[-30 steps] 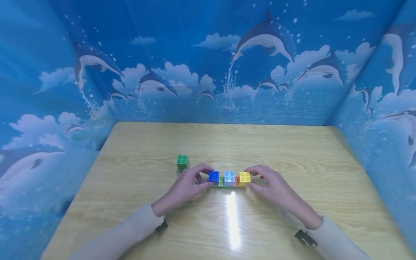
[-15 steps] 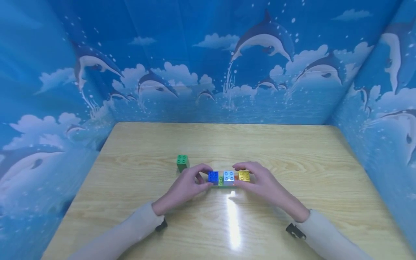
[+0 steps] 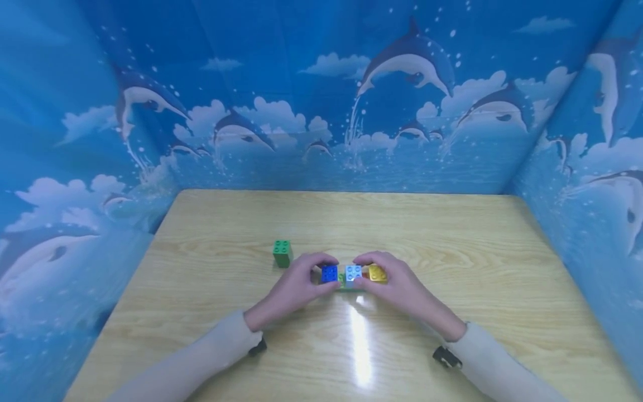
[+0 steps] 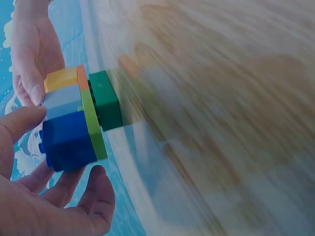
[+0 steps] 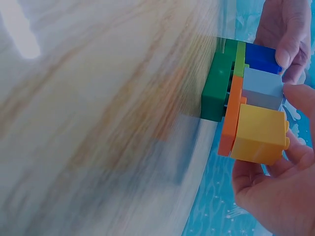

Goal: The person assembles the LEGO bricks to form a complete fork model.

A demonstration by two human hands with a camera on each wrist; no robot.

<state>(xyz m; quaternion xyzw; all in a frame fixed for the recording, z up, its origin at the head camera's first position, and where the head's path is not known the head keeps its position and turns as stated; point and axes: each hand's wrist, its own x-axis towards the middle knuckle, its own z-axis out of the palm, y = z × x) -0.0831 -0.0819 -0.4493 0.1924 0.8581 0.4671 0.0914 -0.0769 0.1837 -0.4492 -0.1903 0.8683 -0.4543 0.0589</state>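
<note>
A row of toy building bricks stands on the table before me: a dark blue brick (image 3: 329, 273), a light blue brick (image 3: 353, 272) and a yellow brick (image 3: 377, 274). Under them, the wrist views show a lime green piece (image 4: 92, 123), an orange piece (image 5: 231, 117) and a dark green base (image 5: 215, 88). My left hand (image 3: 297, 286) grips the dark blue brick, thumb at the near side and fingers at the far side. With thumb and index finger, my right hand (image 3: 399, 287) holds the light blue brick; its palm side partly covers the yellow brick.
A separate dark green brick (image 3: 283, 254) stands on the wooden table (image 3: 226, 223), behind and left of my left hand. Dolphin-printed cloth walls (image 3: 321, 139) enclose the back and both sides. A light reflection shows in front of the bricks.
My right hand has slid left from the yellow brick to the light blue one. My left hand has shifted slightly right along the dark blue brick. The loose green brick has not moved.
</note>
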